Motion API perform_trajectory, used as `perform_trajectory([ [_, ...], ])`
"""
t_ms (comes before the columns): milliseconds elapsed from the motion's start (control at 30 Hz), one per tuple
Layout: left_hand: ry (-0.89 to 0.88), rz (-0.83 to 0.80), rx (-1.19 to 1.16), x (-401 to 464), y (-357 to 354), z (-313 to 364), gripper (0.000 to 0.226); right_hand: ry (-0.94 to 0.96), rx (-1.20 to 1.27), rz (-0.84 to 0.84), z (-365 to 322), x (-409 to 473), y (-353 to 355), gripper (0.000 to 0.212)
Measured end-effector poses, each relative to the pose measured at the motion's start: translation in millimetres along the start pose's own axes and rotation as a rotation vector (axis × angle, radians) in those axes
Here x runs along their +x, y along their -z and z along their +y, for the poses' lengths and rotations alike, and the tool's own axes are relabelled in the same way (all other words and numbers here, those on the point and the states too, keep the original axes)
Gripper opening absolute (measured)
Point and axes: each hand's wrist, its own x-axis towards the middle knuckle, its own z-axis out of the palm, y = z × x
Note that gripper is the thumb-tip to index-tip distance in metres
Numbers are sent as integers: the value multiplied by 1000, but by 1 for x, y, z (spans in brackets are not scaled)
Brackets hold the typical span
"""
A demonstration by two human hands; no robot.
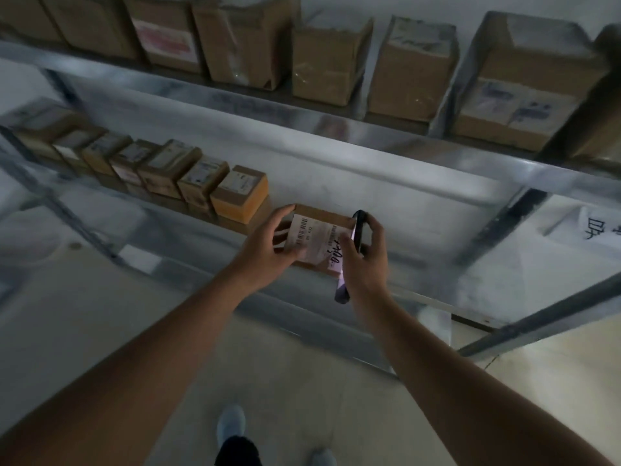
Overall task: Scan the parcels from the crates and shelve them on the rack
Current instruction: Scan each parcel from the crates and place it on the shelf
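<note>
A small brown parcel [319, 230] with a white barcode label and handwritten marks is held over the front edge of the middle rack shelf [386, 210]. My left hand [268, 247] grips its left side. My right hand [366, 253] holds a dark phone-like scanner [356, 237] edge-on against the parcel's right side, a purple strap hanging below. A row of several small parcels [242, 193] stands on the same shelf just to the left.
The upper shelf [302, 112] carries several larger brown boxes [326, 68]. A slanted metal brace [544, 317] crosses at lower right. White paper with writing [598, 230] lies at the right. My shoes [232, 425] stand on the pale floor.
</note>
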Motion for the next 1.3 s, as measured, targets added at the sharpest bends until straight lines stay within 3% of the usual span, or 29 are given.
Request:
perform_trajectory([
  [533, -49, -244, 154, 155, 78, -113, 84, -125, -141, 237, 57, 108, -154, 53],
  [900, -184, -214, 449, 195, 59, -133, 69, -122, -194, 258, 86, 145, -162, 56],
  [1300, -205, -261, 550, 207, 56, -127, 61, -71, -304, 233, 84, 161, -159, 54],
])
